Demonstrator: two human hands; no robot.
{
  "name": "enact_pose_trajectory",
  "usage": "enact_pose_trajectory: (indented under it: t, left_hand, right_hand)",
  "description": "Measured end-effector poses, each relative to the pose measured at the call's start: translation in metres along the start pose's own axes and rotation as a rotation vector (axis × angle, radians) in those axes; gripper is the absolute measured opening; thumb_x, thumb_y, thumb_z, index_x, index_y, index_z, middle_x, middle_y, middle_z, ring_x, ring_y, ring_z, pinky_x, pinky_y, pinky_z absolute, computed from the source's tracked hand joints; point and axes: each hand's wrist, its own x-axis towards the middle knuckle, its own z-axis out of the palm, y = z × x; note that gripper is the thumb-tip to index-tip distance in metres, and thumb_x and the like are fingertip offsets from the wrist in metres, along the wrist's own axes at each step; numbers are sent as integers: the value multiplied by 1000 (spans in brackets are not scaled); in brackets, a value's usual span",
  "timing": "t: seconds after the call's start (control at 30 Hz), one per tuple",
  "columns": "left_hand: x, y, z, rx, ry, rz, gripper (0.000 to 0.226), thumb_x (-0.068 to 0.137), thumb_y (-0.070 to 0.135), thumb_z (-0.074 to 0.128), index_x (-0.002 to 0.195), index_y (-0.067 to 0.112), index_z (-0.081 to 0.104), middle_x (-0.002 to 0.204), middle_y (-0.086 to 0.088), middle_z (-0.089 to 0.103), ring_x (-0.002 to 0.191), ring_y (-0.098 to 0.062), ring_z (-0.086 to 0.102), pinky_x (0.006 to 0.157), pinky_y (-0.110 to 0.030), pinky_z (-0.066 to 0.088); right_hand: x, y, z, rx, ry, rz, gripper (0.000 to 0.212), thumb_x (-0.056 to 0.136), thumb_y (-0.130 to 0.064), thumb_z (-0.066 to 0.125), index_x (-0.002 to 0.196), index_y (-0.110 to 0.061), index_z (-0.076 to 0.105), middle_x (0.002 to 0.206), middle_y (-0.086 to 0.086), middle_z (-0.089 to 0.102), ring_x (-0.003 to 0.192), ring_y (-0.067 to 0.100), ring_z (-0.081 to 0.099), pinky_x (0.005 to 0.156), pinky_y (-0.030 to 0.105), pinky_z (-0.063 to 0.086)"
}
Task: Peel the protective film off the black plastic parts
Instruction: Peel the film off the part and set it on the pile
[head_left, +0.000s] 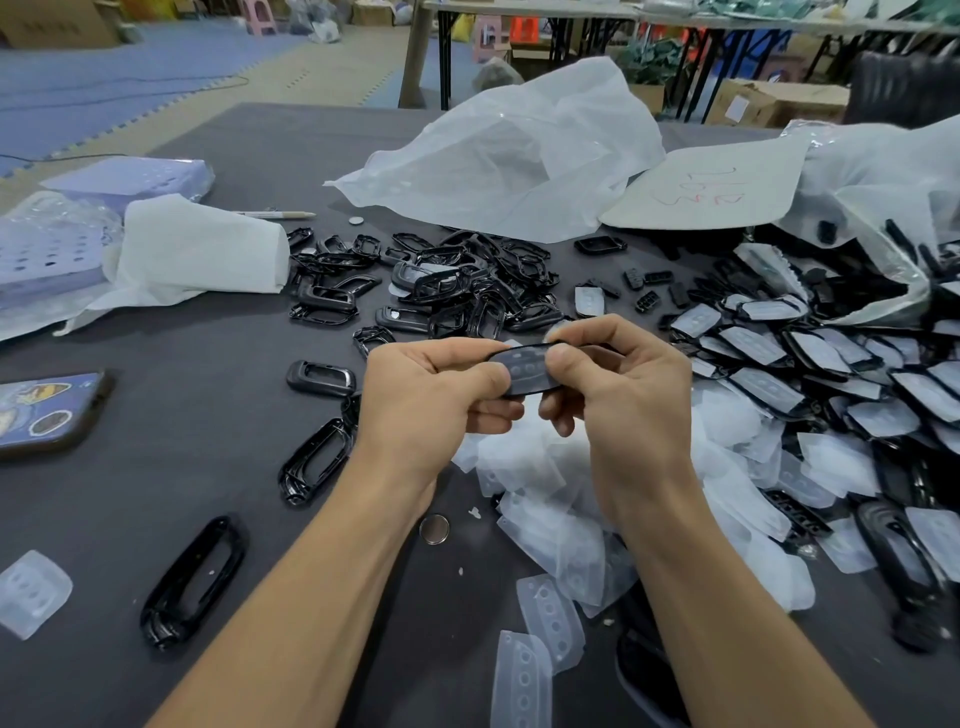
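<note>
Centre of frame, above the desk (208, 322): one black plastic part (524, 366) is held level between both hands. The left hand (431, 384) has its fingers curled under the part's left end, with the thumb pressed on top. The right hand (618, 384) pinches the right end between thumb and forefinger, the other fingers tucked below. The film (519, 358) still appears to cover the upper face, its round marks showing through. A pale scrap by the right forefinger may be a lifted corner, but this cannot be confirmed. Judged step: starting the peel at the right end. Recommended practice is to keep the left grip firm and on the part's edges, work a nail under the film's corner, then draw it back low and steady along the length so it comes away whole. The bared face should stay free of finger contact. Stripped film lies heaped (545, 467) just below the hands. Unpeeled parts (810, 364) are spread at right of frame. Black frames (457, 291) are piled above centre.
</note>
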Motion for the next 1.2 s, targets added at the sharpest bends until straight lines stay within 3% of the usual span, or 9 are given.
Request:
enact_pose_trajectory:
  t: [0.13, 0.3, 0.4, 0.5, 0.6, 0.7, 0.8, 0.9, 1.2]
  left_hand:
    - [1, -2, 2, 74, 43, 24, 29, 85, -15, 68, 90, 12, 78, 65, -11, 76, 48, -19, 69, 48, -24, 55]
    - [-1, -3, 3, 141, -12, 98, 36, 83, -16, 67, 78, 17, 81, 67, -13, 76, 49, -22, 68, 49, -28, 58]
    - [1, -2, -2, 118, -26, 62, 37, 83, -17, 66, 77, 17, 81, 66, -14, 75, 47, -22, 67, 47, -26, 55]
    - [3, -2, -3, 92, -40, 19, 40, 84, -15, 67, 72, 19, 83, 65, -14, 75, 47, -21, 68, 45, -24, 53]
    - [3, -4, -1, 66, -12, 9, 42, 85, -15, 67, 70, 20, 83, 63, -13, 74, 46, -19, 67, 45, -23, 53]
    - [4, -5, 0, 58, 67, 34, 39, 86, -15, 67, 72, 18, 81, 62, -10, 73, 45, -17, 65, 45, -24, 53]
    - [3, -6, 1, 95, 107, 87, 37, 87, -13, 67, 77, 19, 81, 66, -9, 76, 47, -18, 67, 49, -27, 57]
    - [2, -6, 1, 129, 121, 136, 36, 86, -10, 69, 80, 23, 82, 69, -6, 78, 50, -20, 70, 52, -27, 58]
    - [2, -9, 2, 162, 140, 162, 32, 86, -7, 74, 81, 24, 80, 71, 0, 78, 56, -24, 75, 55, -29, 61]
  right_hand:
    - [0, 5, 1, -107, 44, -51, 17, 89, -3, 69, 73, -11, 68, 59, 6, 65, 44, 19, 55, 42, 28, 41]
    - [-2, 9, 3, -415, 59, -161, 21, 79, -19, 85, 71, -20, 65, 59, -2, 67, 48, 8, 56, 50, 18, 42]
    - [1, 8, -1, -344, -4, -134, 19, 87, -11, 79, 73, -17, 67, 56, 1, 65, 43, 15, 53, 47, 26, 42]
    - [2, 5, -1, -194, -38, -62, 22, 94, -2, 69, 75, -12, 70, 56, 4, 63, 41, 17, 52, 40, 23, 39]
    - [2, 2, -5, -139, 95, -43, 24, 95, -6, 64, 76, -15, 76, 66, 5, 70, 51, 18, 57, 48, 26, 43]
    - [2, 2, -10, -343, 231, -158, 18, 90, -22, 71, 72, -20, 73, 66, -2, 70, 58, 11, 59, 58, 30, 49]
    - [-2, 3, -5, -465, 198, -231, 19, 87, -30, 77, 70, -23, 73, 62, -13, 67, 56, 5, 59, 57, 16, 44]
    - [-5, 6, 2, -586, 186, -216, 17, 84, -38, 80, 73, -27, 76, 62, -17, 67, 58, 5, 62, 58, 17, 44]
    - [-5, 5, 6, -140, -10, -11, 11, 76, -12, 88, 75, -15, 77, 63, 1, 70, 56, 10, 56, 55, 22, 47]
